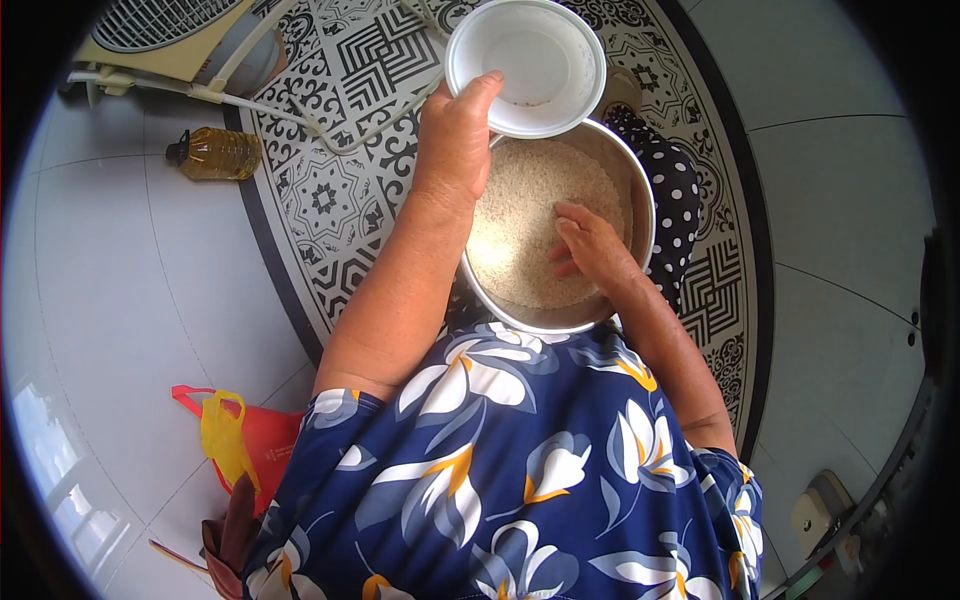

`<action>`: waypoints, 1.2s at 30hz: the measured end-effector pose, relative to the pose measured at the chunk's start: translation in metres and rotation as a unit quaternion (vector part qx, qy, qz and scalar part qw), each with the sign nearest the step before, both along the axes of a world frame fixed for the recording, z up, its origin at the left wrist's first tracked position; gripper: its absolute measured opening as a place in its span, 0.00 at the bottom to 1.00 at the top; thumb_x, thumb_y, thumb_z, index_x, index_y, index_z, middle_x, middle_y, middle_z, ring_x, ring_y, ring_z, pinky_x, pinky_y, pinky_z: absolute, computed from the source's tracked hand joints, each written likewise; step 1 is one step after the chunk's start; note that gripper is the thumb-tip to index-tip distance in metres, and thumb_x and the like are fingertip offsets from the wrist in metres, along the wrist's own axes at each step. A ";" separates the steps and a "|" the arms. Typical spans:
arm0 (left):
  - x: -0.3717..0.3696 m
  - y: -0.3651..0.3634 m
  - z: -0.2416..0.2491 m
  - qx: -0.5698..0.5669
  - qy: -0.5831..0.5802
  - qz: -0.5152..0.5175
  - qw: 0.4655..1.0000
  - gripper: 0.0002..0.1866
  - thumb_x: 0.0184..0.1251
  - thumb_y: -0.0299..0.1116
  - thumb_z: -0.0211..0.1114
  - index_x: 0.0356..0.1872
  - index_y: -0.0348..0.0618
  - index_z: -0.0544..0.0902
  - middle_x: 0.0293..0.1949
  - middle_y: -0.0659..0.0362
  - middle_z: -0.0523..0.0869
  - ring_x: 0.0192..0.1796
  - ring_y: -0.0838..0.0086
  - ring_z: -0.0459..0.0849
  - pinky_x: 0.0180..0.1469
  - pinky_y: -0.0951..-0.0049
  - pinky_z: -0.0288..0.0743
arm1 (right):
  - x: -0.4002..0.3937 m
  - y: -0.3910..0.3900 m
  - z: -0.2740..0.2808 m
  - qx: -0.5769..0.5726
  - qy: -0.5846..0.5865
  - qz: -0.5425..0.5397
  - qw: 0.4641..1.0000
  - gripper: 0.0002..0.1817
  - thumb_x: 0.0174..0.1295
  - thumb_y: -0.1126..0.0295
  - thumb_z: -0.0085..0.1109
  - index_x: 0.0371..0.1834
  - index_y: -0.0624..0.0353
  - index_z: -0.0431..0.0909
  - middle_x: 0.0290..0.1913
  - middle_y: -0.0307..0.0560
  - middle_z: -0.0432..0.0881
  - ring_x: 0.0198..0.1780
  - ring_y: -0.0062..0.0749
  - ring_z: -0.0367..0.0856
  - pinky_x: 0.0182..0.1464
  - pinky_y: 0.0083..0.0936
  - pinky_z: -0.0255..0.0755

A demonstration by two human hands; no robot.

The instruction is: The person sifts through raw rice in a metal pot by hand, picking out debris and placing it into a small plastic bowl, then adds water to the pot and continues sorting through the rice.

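My left hand (pixel 455 135) grips a white plastic bowl (pixel 525 60) by its near rim, thumb over the inside and the other fingers hidden beneath. Only a few small specks lie on the bowl's bottom. It is held over the far edge of a large metal pot (pixel 642 190) filled with pale grains that look like uncooked rice (pixel 530 230). Inside the pot, my right hand (pixel 592 245) reaches in from the right, fingers apart and touching the surface of the grains.
The pot sits close against my body, above a black-and-white patterned mat (pixel 335 190). At the left are a bottle of yellow oil (pixel 220 154) and a fan (pixel 160 40) with its cord. Red and yellow bags (pixel 245 440) lie lower left on the tiles.
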State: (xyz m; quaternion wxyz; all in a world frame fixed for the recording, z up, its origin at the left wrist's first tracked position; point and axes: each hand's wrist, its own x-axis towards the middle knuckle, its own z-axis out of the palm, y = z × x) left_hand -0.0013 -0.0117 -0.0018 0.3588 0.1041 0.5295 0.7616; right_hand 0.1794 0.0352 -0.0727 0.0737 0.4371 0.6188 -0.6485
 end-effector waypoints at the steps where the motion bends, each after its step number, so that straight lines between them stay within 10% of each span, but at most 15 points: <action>1: 0.000 0.000 0.000 -0.002 -0.001 0.000 1.000 0.24 0.60 0.32 0.55 0.55 0.26 0.68 0.50 0.44 0.75 0.55 0.65 0.74 0.60 0.66 0.65 | -0.001 0.000 0.001 -0.036 0.008 -0.034 0.999 0.22 0.65 0.68 0.41 0.60 0.67 0.65 0.40 0.58 0.77 0.31 0.35 0.80 0.30 0.27 0.79; 5: 0.001 0.001 0.000 0.001 -0.002 -0.001 1.000 0.24 0.60 0.32 0.56 0.55 0.27 0.68 0.50 0.44 0.75 0.55 0.65 0.74 0.60 0.66 0.65 | -0.003 0.004 -0.002 -0.163 0.053 -0.131 0.976 0.23 0.67 0.68 0.40 0.61 0.73 0.61 0.54 0.57 0.67 0.40 0.40 0.79 0.41 0.32 0.79; 20: 0.001 0.000 0.001 0.005 0.002 0.015 1.000 0.24 0.60 0.32 0.55 0.56 0.27 0.68 0.49 0.45 0.75 0.54 0.64 0.76 0.58 0.66 0.67 | -0.008 0.021 0.016 -0.377 0.279 -0.187 0.863 0.27 0.68 0.67 0.41 0.66 0.72 0.51 0.59 0.59 0.67 0.51 0.43 0.78 0.49 0.32 0.77; 36: 0.001 0.001 0.002 -0.005 -0.006 0.004 1.000 0.25 0.59 0.32 0.56 0.55 0.26 0.67 0.50 0.44 0.74 0.56 0.64 0.73 0.61 0.64 0.64 | 0.001 0.004 0.007 -0.063 0.100 -0.093 0.989 0.21 0.68 0.64 0.43 0.59 0.65 0.66 0.52 0.51 0.76 0.44 0.32 0.78 0.45 0.26 0.75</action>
